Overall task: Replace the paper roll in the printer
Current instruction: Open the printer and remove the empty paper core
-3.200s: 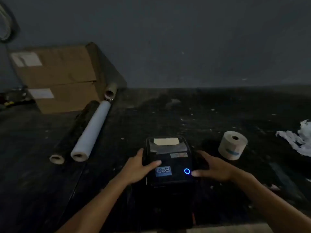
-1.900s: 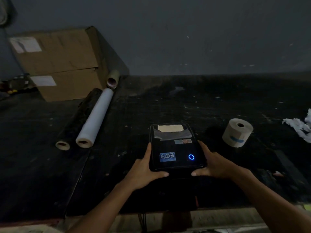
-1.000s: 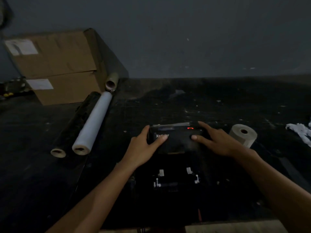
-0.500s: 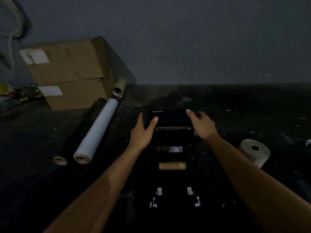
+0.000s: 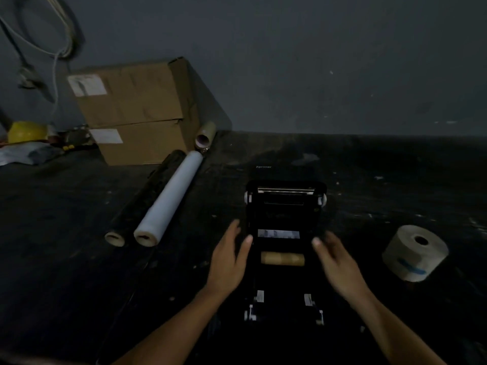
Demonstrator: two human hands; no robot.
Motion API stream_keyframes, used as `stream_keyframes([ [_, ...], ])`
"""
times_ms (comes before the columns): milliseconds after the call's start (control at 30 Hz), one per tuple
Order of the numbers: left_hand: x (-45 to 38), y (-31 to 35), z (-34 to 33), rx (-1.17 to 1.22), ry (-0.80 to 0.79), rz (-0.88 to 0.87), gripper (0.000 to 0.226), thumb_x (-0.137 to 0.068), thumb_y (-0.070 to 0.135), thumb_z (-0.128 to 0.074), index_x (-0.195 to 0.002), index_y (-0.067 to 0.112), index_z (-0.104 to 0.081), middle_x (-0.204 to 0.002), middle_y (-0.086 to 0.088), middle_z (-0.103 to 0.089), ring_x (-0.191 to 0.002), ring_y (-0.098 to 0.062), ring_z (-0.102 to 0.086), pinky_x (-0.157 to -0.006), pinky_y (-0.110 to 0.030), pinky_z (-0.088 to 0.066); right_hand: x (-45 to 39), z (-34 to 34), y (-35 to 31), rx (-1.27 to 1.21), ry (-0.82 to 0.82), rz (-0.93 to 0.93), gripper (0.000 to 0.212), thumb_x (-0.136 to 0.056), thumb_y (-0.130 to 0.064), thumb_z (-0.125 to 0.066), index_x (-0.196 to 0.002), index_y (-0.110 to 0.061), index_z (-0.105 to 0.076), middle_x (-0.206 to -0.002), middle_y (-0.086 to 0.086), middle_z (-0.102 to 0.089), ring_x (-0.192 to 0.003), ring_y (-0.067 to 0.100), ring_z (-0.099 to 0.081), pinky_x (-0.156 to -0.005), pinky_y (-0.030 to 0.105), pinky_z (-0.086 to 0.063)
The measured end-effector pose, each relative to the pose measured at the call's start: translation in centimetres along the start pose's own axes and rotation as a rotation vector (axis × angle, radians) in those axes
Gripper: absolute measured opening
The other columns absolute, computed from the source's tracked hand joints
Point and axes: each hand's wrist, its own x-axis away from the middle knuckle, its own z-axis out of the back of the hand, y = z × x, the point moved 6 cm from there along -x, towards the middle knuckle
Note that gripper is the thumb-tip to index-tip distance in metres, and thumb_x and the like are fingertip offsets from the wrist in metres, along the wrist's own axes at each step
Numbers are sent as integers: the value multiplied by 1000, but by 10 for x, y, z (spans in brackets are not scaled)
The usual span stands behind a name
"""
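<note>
The black printer (image 5: pixel 286 206) stands on the dark table with its lid swung fully back. Inside its bay lies a bare brown cardboard core (image 5: pixel 282 258), with a thin strip of paper just behind it. My left hand (image 5: pixel 229 259) hovers at the bay's left edge, fingers apart and holding nothing. My right hand (image 5: pixel 336 262) is at the right edge, blurred, fingers apart and empty. A full paper roll (image 5: pixel 415 252) with a blue mark lies on the table to the right of the printer.
Left of the printer lie a white roll (image 5: pixel 168 198) and a dark roll (image 5: pixel 142 198) side by side. Stacked cardboard boxes (image 5: pixel 137 114) stand at the back left against the wall, a short tube (image 5: pixel 205 134) beside them. A yellow object (image 5: pixel 26 131) sits far left.
The lid has been lifted from shut to fully back, exposing the core. Both hands have left the lid and come back toward me, to the sides of the bay.
</note>
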Motion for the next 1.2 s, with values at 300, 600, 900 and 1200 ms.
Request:
stream_keyframes([
  [300,11,-18,-53,-340,-290,-62,56,-100,40,-30,-146,9,-28,-155,-10,-29,-143,-18,-23,-116,-23,-14,3,-50,12,590,-205,80,79,-88,-61,-34,-148,-15,-10,-158,8,-4,-143,28,-14,-114,42,-24],
  [600,7,1,-46,-233,-180,-50,47,-100,23,-37,-144,6,-34,-148,-12,-41,-136,-21,-38,-115,-27,-25,12,-39,-14,331,-60,104,53,-99,-34,-31,-147,-17,-17,-158,7,-9,-144,24,-14,-113,32,-18],
  [900,8,56,-30,20,-161,-212,38,-98,18,-45,-134,5,-49,-134,-10,-56,-122,-13,-50,-96,-1,-29,52,27,-44,98,86,189,45,-96,-30,-42,-140,-23,-37,-126,7,-60,-103,11,-57,-86,20,-41],
  [1200,32,91,-106,310,-395,-105,31,-96,27,-50,-119,12,-64,-105,9,-66,-90,13,-57,-82,-6,-41,103,98,16,-403,326,3,21,-87,-31,-59,-103,-43,-64,-116,2,-65,-107,17,-61,-96,44,-49],
])
